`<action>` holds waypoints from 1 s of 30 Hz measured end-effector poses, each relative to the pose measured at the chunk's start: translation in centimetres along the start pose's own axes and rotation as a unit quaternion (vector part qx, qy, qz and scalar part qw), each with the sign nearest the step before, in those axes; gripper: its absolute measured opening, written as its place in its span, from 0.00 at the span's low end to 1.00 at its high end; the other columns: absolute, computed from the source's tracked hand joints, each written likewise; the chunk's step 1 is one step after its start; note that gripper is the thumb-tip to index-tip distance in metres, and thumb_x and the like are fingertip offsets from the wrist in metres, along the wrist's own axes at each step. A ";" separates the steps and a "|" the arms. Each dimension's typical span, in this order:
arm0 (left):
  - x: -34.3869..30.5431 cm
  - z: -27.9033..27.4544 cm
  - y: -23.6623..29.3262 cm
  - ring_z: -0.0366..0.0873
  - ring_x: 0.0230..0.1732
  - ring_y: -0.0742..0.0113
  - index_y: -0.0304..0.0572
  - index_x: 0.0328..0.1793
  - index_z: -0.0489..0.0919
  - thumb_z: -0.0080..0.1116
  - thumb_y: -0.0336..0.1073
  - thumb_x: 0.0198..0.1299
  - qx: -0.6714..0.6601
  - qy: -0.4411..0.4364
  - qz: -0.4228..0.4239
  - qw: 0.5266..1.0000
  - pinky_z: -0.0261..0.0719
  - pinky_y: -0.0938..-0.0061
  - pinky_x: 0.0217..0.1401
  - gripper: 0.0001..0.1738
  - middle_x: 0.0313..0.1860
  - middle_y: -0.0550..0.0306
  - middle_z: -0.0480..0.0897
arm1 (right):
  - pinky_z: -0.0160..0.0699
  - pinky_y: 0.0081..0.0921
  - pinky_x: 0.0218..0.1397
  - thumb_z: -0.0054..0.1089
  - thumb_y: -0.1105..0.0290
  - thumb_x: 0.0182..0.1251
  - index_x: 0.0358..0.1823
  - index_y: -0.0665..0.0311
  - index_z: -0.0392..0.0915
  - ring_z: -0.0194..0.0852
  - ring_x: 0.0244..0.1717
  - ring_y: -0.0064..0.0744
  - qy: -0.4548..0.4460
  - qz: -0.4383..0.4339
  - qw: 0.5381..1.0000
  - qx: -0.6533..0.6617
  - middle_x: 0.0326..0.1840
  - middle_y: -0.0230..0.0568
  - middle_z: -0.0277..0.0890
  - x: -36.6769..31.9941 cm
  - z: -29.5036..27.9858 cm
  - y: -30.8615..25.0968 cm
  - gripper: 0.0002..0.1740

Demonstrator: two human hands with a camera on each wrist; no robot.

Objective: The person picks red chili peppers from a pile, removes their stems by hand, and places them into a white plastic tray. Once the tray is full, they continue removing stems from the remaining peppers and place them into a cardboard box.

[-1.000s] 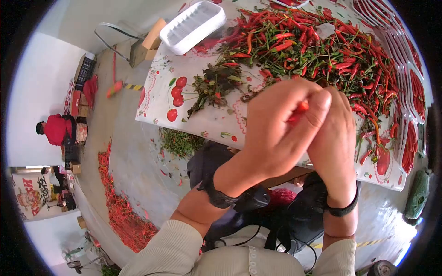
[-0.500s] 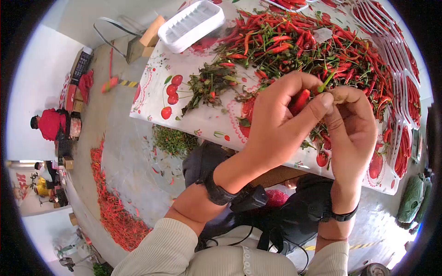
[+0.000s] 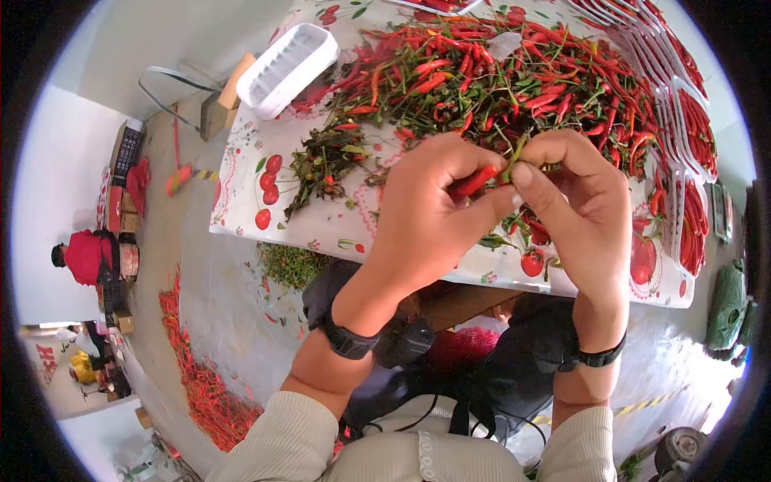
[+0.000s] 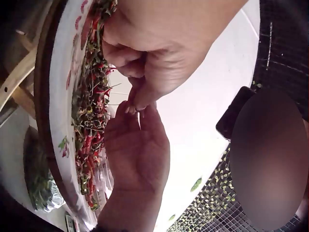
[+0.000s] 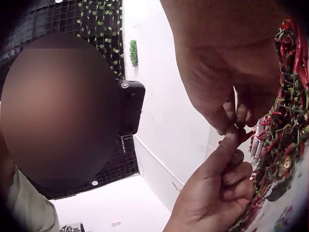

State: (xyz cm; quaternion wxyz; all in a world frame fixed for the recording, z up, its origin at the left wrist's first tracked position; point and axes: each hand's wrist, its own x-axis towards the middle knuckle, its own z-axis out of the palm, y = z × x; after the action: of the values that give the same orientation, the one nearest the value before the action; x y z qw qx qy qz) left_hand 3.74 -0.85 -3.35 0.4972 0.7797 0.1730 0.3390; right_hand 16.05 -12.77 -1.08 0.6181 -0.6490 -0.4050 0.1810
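A red chili pepper (image 3: 478, 181) lies in my left hand (image 3: 422, 213), held between curled fingers and thumb. My right hand (image 3: 582, 205) pinches the green stem (image 3: 516, 154) at the chili's end with thumb and forefinger. Both sets of fingertips meet over the near side of a large heap of red chilies (image 3: 554, 100) mixed with green stems and leaves. The right wrist view shows a red tip of the chili (image 5: 246, 136) beside the fingertips; in the left wrist view the fingers hide most of it.
A stack of white trays (image 3: 287, 68) stands at the table's left. Wilted leaves (image 3: 325, 165) lie on the cherry-print tablecloth (image 3: 241, 205). Chili-filled trays (image 3: 695, 132) line the right edge. On the floor are more red chilies (image 3: 213, 394) and a green pile (image 3: 291, 265).
The hands were cupped together a second ago; the right hand has opened out to the right and now pinches the stem. The chili in the left hand shows more plainly. The view has shifted slightly.
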 end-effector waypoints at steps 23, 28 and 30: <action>0.4 -0.4 -0.7 0.72 0.33 0.73 0.37 0.39 0.86 0.71 0.31 0.59 -0.094 -0.054 0.055 0.993 0.69 0.75 0.34 0.06 0.32 0.61 0.77 | 0.76 0.24 0.40 0.69 0.78 0.60 0.35 0.68 0.81 0.76 0.35 0.25 -0.012 -0.029 0.998 -0.059 0.33 0.35 0.79 -0.2 -1.0 -0.5 0.05; 0.2 -0.5 -0.5 0.69 0.31 0.77 0.39 0.40 0.86 0.72 0.28 0.59 -0.025 -0.054 0.044 0.997 0.65 0.79 0.33 0.05 0.33 0.64 0.76 | 0.77 0.32 0.41 0.69 0.80 0.52 0.32 0.66 0.79 0.79 0.35 0.43 0.042 -0.139 0.963 -0.228 0.33 0.44 0.77 -0.3 -0.3 -0.6 0.08; 0.3 -0.5 -0.6 0.69 0.31 0.76 0.39 0.40 0.86 0.72 0.29 0.58 0.006 -0.042 0.070 0.997 0.64 0.78 0.32 0.06 0.32 0.63 0.76 | 0.78 0.36 0.42 0.69 0.80 0.52 0.31 0.66 0.79 0.80 0.37 0.45 0.049 -0.159 0.949 -0.268 0.34 0.44 0.77 -0.3 0.0 -0.7 0.07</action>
State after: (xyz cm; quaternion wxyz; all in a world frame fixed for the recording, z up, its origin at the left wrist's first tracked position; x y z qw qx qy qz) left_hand 3.67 -0.11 -3.65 0.4739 0.8067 0.0987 0.3388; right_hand 15.68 -13.09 -0.53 0.4613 -0.7260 -0.5057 -0.0662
